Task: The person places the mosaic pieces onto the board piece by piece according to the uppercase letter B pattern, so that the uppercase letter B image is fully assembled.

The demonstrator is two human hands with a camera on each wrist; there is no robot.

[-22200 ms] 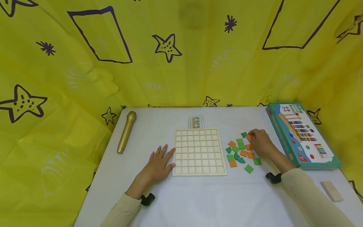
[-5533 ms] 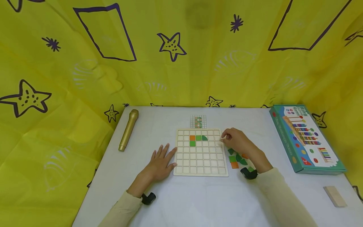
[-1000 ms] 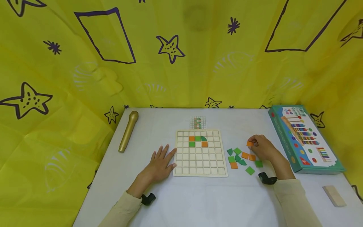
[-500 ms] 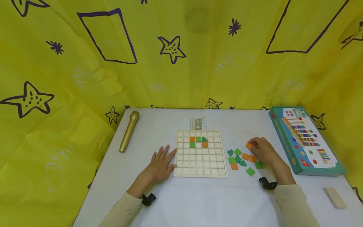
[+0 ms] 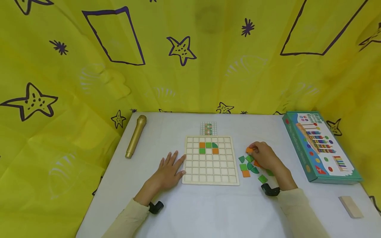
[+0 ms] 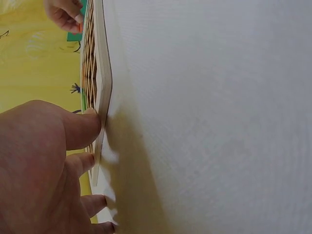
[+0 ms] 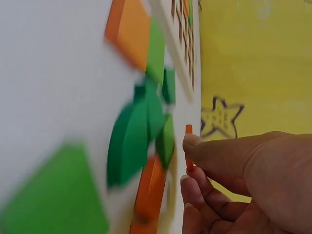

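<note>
My right hand [image 5: 265, 156] pinches an orange square tile [image 5: 249, 150] between thumb and fingertips, above the loose tiles; the right wrist view shows the orange tile [image 7: 189, 146] edge-on. My left hand [image 5: 165, 173] lies with fingers spread at the left edge of the wooden grid board [image 5: 210, 165], its thumb [image 6: 85, 129] touching the rim in the left wrist view. In the board's upper rows sit two orange squares, two green squares and a dark green quarter-circle tile [image 5: 214, 145]. Several green and orange tiles [image 5: 243, 167] lie right of the board, some hidden behind the right hand.
A small printed pattern card [image 5: 208, 128] lies just behind the board. A gold microphone [image 5: 136, 136] is at the table's left, a game box [image 5: 321, 147] at the right. A wooden block [image 5: 351, 207] lies near the right edge. A yellow curtain [image 5: 193, 82] backs the table.
Over the last second, my right hand has carried the orange tile left towards the board. The left hand stays put. Since the oldest frame, several tiles have come onto the board.
</note>
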